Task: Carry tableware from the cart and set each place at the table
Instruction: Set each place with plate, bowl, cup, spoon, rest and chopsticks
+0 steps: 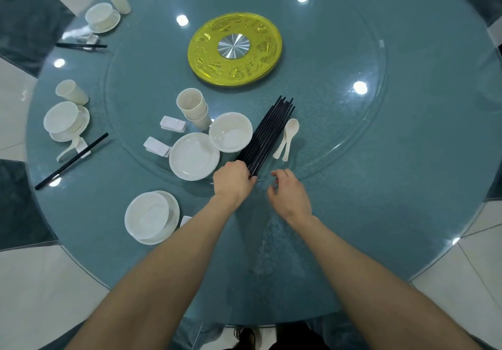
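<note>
Chopsticks [269,132] lie between the bowl [231,131], left, and seemingly 2 spoons [288,137], right.

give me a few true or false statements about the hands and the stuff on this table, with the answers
1. The left hand grips the chopstick bundle. True.
2. The right hand holds a spoon. False: it holds nothing; the two spoons lie just right of the bundle.
3. The cups are stacked. True.
4. The gold disc touches the bowl. False: they lie well apart.
</note>
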